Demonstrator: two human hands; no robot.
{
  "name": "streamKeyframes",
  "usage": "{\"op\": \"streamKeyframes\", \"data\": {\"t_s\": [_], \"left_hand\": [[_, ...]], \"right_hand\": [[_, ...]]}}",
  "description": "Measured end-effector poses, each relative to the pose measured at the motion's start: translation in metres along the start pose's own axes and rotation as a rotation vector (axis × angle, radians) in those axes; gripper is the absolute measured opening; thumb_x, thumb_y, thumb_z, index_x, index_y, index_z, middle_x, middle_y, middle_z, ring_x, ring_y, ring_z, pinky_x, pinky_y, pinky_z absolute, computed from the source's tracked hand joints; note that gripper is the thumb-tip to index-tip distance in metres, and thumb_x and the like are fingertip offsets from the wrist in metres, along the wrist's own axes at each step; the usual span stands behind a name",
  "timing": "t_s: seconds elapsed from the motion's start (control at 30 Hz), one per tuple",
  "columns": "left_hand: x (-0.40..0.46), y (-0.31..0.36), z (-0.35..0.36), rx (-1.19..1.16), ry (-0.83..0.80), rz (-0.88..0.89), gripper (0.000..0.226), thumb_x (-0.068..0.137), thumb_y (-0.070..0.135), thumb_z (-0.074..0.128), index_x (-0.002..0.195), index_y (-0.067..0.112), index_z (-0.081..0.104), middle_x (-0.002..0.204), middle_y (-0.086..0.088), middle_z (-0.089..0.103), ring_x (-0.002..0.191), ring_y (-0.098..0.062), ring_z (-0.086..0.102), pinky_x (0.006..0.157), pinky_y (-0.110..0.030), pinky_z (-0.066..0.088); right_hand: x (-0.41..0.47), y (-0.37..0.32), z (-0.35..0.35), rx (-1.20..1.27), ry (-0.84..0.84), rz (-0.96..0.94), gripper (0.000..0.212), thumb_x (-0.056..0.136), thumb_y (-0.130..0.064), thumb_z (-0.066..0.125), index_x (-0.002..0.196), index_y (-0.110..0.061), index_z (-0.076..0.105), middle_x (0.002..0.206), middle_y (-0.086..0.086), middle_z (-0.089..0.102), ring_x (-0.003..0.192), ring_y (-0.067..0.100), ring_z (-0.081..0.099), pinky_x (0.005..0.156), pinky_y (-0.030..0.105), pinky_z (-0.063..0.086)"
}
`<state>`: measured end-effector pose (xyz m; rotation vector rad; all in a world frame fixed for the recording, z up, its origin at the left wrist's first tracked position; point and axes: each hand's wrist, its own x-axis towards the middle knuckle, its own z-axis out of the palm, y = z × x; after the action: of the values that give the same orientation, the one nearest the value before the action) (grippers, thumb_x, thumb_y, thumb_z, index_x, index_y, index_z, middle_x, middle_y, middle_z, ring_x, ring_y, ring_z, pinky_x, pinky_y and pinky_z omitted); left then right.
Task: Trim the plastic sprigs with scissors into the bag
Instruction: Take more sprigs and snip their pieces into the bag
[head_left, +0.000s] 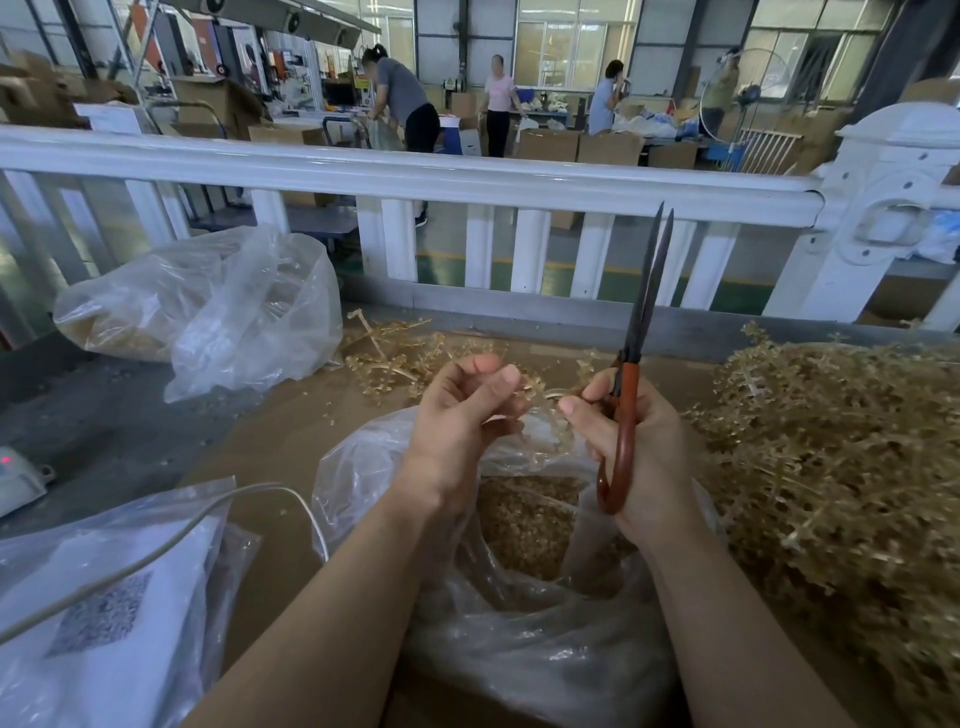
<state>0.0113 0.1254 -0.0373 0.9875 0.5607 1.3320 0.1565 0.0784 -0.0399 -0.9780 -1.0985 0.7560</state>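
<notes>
My left hand (462, 410) pinches a thin tan plastic sprig (540, 391) between thumb and fingers, just above the open mouth of a clear plastic bag (519, 639). Cut tan pieces (524, 519) lie inside the bag. My right hand (639, 441) grips the red-brown handles of the scissors (631, 374), whose dark blades point up and are nearly closed. The right thumb and forefinger also touch the sprig's other end. The two hands are close together over the bag.
A big heap of tan sprigs (841, 467) fills the right side. A few loose sprigs (384, 353) lie behind the hands. Another clear bag (218, 306) sits far left, a bag with a printed sheet (104, 613) near left. A white railing (415, 176) crosses behind.
</notes>
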Motion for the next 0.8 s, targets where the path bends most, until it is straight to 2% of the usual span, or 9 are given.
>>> {"op": "streamKeyframes", "data": {"t_s": [0.23,0.37,0.47,0.6,0.67,0.73,0.8], "left_hand": [[0.0,-0.002,-0.002,0.049,-0.085,-0.038,0.032,0.074,0.021,0.079,0.102,0.009,0.07,0.074,0.0,0.064,0.062,-0.01,0.056,0.061,-0.023,0.049],[-0.002,-0.001,-0.001,0.149,-0.15,-0.149,0.039,0.073,0.03,0.078,0.108,0.013,0.07,0.079,-0.002,0.066,0.065,-0.011,0.061,0.058,-0.023,0.05],[-0.003,0.0,0.001,0.202,-0.185,-0.165,0.024,0.072,0.025,0.079,0.093,0.015,0.073,0.069,0.0,0.064,0.057,-0.01,0.056,0.053,-0.021,0.046],[0.0,0.002,0.002,0.091,-0.084,-0.17,0.009,0.071,0.018,0.075,0.078,0.015,0.071,0.061,0.002,0.059,0.052,-0.007,0.048,0.052,-0.019,0.041],[0.003,0.004,0.0,-0.066,0.02,-0.221,0.009,0.074,0.019,0.074,0.075,0.016,0.066,0.061,0.0,0.051,0.052,-0.009,0.046,0.056,-0.02,0.044],[0.006,0.006,-0.004,-0.243,0.137,-0.282,0.017,0.084,0.027,0.069,0.08,0.014,0.06,0.067,-0.001,0.051,0.056,-0.009,0.047,0.057,-0.02,0.049],[0.009,0.01,-0.008,-0.442,0.27,-0.322,0.024,0.093,0.034,0.061,0.086,0.011,0.057,0.07,-0.002,0.055,0.057,-0.009,0.049,0.053,-0.018,0.049]], "right_hand": [[0.001,0.005,-0.001,-0.082,-0.11,-0.02,0.026,0.085,0.0,0.075,0.08,-0.023,0.063,0.077,-0.011,0.061,0.076,0.009,0.06,0.081,0.03,0.056],[0.0,0.002,-0.001,-0.089,-0.19,-0.021,0.017,0.081,-0.012,0.077,0.081,-0.019,0.062,0.077,-0.009,0.064,0.078,0.012,0.066,0.08,0.03,0.059],[0.0,0.001,0.0,-0.078,-0.215,0.009,0.017,0.077,-0.015,0.076,0.082,-0.014,0.059,0.08,-0.007,0.07,0.082,0.013,0.072,0.076,0.029,0.059],[-0.001,0.002,0.0,-0.14,-0.17,0.014,0.02,0.078,-0.023,0.081,0.079,-0.019,0.062,0.073,-0.008,0.063,0.067,0.007,0.061,0.067,0.02,0.051],[-0.001,0.005,0.0,-0.136,-0.131,0.029,0.018,0.083,-0.017,0.081,0.08,-0.018,0.063,0.086,-0.005,0.072,0.077,0.005,0.067,0.076,0.024,0.052],[0.0,0.007,0.0,-0.11,-0.099,0.055,0.017,0.086,-0.01,0.078,0.081,-0.016,0.062,0.098,0.001,0.076,0.085,0.005,0.07,0.085,0.031,0.051],[0.0,0.006,0.0,-0.076,-0.096,0.071,0.02,0.087,-0.009,0.076,0.078,-0.02,0.062,0.099,0.004,0.075,0.075,0.0,0.067,0.077,0.025,0.048]]}}
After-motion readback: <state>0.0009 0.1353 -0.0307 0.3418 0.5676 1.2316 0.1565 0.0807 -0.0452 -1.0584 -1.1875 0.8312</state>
